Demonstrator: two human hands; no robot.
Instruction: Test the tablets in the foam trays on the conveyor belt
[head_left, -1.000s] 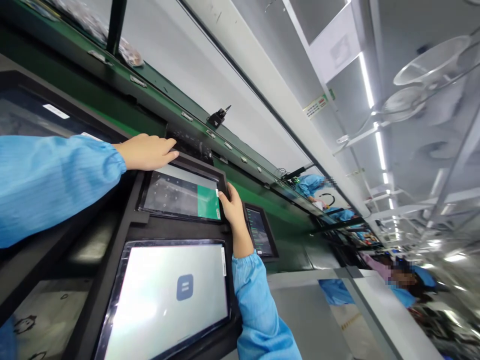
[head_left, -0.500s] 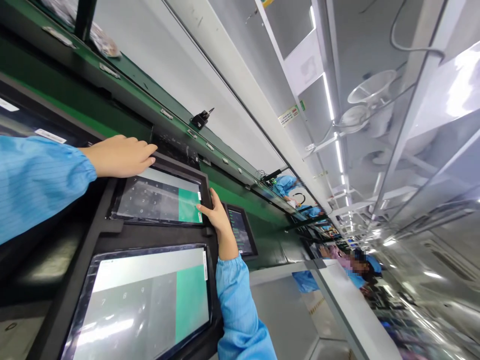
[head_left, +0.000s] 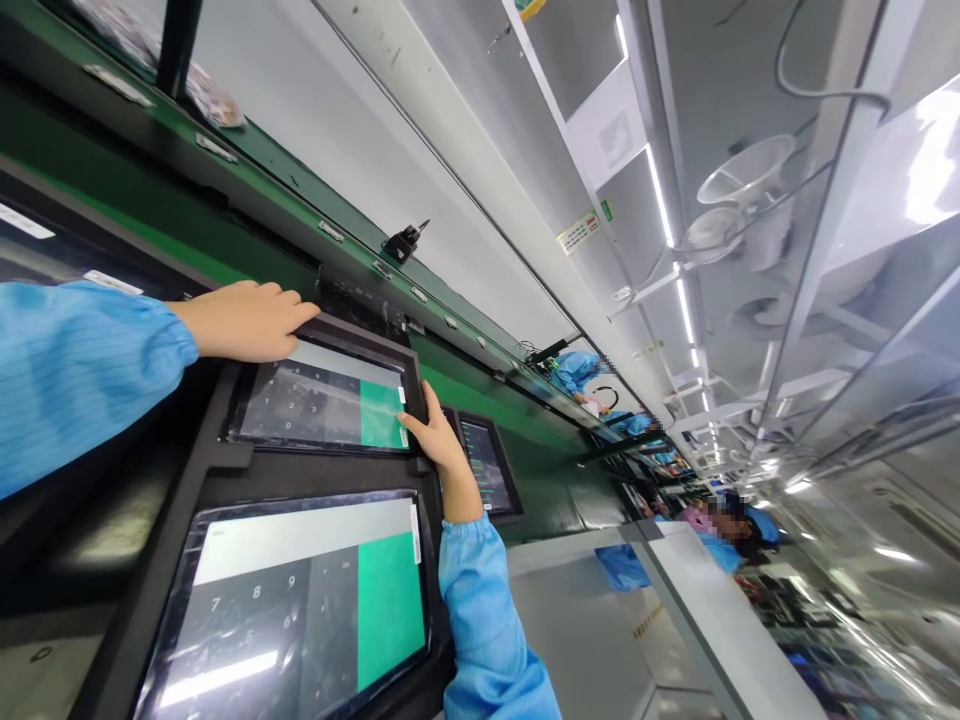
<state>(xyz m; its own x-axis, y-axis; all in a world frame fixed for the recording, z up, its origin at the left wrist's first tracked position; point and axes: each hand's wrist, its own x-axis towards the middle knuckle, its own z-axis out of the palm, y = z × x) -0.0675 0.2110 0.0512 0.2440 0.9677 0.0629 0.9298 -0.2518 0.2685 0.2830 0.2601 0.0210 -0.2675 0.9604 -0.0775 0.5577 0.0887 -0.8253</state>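
Note:
A black tray [head_left: 300, 472] holds two touchscreens with lit number keypads and a green block. The nearer screen [head_left: 300, 600] lies closest to me; the farther screen [head_left: 322, 400] sits beyond it. My left hand [head_left: 251, 318] lies over the tray's far left rim, fingers together and bent over the edge, their tips partly hidden. At the right side, my right hand [head_left: 435, 430] grips the tray's rim, its thumb by the small white labels on the farther screen and its fingers along the outer side.
Beyond the tray runs a green workbench [head_left: 540, 480] with a raised ledge, where a black plug adapter [head_left: 403, 242] rests. Another dark screen [head_left: 486, 465] lies right of my hand. More screens [head_left: 67, 250] are at the left. Co-workers [head_left: 576, 372] in blue sit farther along the line.
The tray and both hands have shifted slightly right and downward in the picture. Both hands keep their places on the tray's rim.

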